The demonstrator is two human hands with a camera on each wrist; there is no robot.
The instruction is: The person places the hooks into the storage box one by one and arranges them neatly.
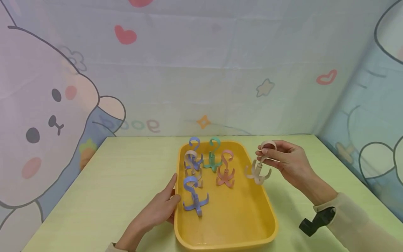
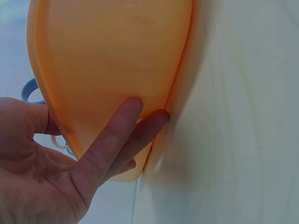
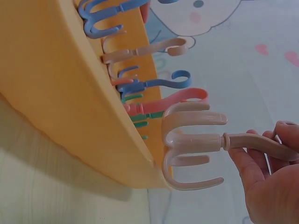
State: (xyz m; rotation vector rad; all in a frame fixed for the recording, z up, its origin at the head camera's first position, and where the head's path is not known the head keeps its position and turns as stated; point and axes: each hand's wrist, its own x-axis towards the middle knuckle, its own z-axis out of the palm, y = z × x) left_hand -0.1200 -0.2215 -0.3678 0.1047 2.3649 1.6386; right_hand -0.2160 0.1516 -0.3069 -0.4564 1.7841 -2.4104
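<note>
My right hand pinches a beige hanging hook by its curled top, with its several prongs pointing outward below. It hangs over the right rim of a yellow tray; the right wrist view shows this hook up close. My left hand holds the tray's left side, thumb at the rim and fingers along the outer wall. Standing in the tray are a front blue hook, a beige hook, a rear blue hook, a green hook and a pink hook.
The tray stands on a pale green-yellow table. A cartoon-printed cloth hangs behind the table and along its sides. A black device is strapped to the right wrist.
</note>
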